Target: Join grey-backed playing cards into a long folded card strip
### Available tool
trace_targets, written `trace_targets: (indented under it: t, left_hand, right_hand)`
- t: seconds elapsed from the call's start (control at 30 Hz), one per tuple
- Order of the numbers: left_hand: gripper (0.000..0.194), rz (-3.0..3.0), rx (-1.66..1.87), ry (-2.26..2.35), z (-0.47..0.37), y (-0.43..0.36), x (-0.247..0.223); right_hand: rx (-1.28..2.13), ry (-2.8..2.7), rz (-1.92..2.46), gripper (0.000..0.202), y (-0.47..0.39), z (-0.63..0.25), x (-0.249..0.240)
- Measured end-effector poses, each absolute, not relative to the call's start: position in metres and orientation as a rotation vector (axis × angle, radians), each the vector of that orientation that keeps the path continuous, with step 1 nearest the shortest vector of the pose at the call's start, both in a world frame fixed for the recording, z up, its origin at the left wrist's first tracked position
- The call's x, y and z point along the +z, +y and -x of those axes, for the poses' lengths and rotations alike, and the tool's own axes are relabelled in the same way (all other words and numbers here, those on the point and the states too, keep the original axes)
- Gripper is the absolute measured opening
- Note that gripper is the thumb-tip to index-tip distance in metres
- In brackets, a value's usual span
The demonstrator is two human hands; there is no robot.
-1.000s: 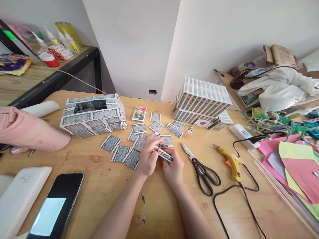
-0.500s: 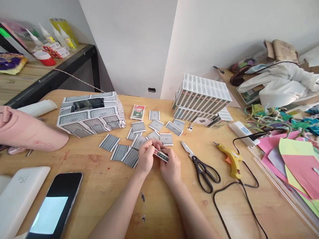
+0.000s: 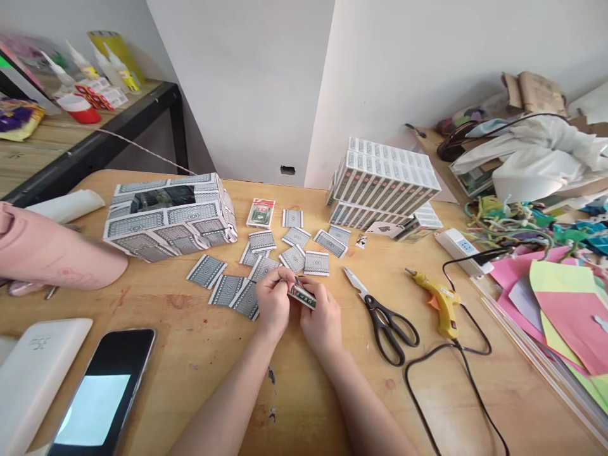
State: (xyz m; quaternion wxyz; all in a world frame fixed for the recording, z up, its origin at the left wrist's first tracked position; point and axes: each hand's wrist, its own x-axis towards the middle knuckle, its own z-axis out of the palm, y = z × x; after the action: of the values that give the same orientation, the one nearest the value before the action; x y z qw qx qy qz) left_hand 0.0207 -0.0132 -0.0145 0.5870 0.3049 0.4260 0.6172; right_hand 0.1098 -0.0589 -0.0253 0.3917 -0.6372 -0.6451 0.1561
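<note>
left hand (image 3: 274,299) and right hand (image 3: 322,315), centre of frame: both grips closed on small green-and-white card box (image 3: 303,296), held tilted above wooden bench (image 3: 199,380). grey-patterned cards (image 3: 246,298) scattered just beyond hands; black-handled metal scissors (image 3: 382,318) right of centre.

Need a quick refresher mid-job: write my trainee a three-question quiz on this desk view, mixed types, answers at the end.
1. Multiple choice: What lies between the right hand and the yellow plastic glue gun?
A) black-handled metal scissors
B) pink cylindrical bottle
C) black-framed rectangular phone

2. True or false: The left hand and the right hand both hold the small rectangular green, red and white card pack.

3. Fill in the blank: The oblong box covered in grey-patterned cards sits to the ____ of the stacked white-and-green rectangular packs, as the camera sees it.

Key: 1 A; 2 true; 3 left.
</note>
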Motion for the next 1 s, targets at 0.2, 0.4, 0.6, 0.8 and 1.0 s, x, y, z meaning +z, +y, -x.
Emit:
trace_targets:
  t: [0.2,0.4,0.6,0.8,1.0]
  left_hand:
    - [0.038,-0.438,1.382,0.794,-0.015,-0.009,-0.006]
    - [0.033,-0.531,1.355,0.844,-0.018,-0.010,-0.002]
    - [0.027,-0.594,1.349,0.833,-0.017,-0.011,-0.002]
    - [0.014,-0.640,1.345,0.890,-0.016,-0.011,-0.004]
    - [0.010,-0.710,1.376,0.956,-0.017,-0.012,-0.008]
  right_hand:
    - [0.437,-1.606,1.588,0.028,-0.057,-0.111,-0.026]
    - [0.443,-1.601,1.606,0.029,-0.057,-0.110,-0.025]
    - [0.426,-1.599,1.617,0.030,-0.057,-0.110,-0.025]
    - [0.388,-1.618,1.601,0.028,-0.059,-0.108,-0.027]
    - [0.368,-1.616,1.602,0.030,-0.059,-0.107,-0.028]
